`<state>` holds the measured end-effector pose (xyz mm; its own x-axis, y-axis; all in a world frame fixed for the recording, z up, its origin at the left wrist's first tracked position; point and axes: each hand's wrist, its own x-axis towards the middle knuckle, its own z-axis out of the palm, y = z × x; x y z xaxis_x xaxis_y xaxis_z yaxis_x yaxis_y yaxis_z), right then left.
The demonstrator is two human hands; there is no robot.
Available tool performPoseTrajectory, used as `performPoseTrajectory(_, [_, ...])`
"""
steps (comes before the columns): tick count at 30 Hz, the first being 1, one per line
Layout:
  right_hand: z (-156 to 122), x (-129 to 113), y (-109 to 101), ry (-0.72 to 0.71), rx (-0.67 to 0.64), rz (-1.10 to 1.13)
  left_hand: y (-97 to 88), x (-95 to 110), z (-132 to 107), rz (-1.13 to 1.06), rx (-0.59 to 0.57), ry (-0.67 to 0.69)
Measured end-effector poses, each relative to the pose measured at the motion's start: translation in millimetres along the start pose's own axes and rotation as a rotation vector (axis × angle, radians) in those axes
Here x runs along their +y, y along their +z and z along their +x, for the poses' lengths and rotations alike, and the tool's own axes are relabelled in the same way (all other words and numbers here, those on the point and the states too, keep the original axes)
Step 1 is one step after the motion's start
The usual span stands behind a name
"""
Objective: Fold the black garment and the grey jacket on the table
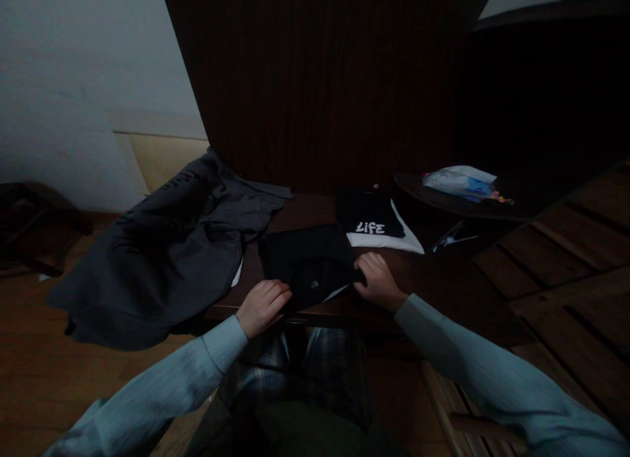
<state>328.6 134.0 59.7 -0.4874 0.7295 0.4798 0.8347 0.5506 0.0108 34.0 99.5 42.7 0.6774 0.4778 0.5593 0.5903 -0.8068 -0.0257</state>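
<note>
Dark wooden tabletop, dim light. Your left hand and right hand pinch the black garment at its near corners; likely mid-fold, calling for level edges next.

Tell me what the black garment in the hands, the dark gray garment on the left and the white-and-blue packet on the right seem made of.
Black garment: matte cloth, bending softly; dim light hides the weave.
Dark gray garment: matte fabric, perhaps cotton-like, in soft draping folds.
White-and-blue packet: probably thin plastic, judging by its crinkled, pale sheen.
</note>
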Motion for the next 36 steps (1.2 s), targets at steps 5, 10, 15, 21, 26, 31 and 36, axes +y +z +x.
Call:
performPoseTrajectory(5, [-7.3, 0.8, -10.2, -0.06, -0.163, 0.09, -1.2, 9.6, 2.9, -0.083, -0.187, -0.096])
performPoseTrajectory(10, [-15.5, -1.5, -17.9, -0.177, -0.245, 0.077, -4.2, 19.0, 6.2, -0.071, -0.276, -0.106])
performPoseTrajectory(15, [-18.5, 1.1, -20.9, -0.204, -0.251, -0.024, -15.1, 33.7, 12.7, -0.066, -0.369, -0.128])
performPoseTrajectory(21, [-15.2, 13.3, -11.8, 0.226, -0.062, -0.002, -20.7, 53.1, 18.6, -0.183, -0.409, -0.047])
performPoseTrajectory(26, [-15.6, 21.5, -5.4, 0.754, -0.013, 0.466, -22.7, 52.7, 33.9, -0.301, -0.302, -0.066])
performPoseTrajectory(31, [-14.4, 14.6, -16.0, 1.031, -0.211, 0.985, -27.9, 3.8, 47.2, -0.136, -0.184, -0.279])
performPoseTrajectory(36, [-3.9, -1.4, -27.8, 1.194, -0.423, 1.139, -29.2, -38.5, 31.0, -0.006, -0.292, -0.579])
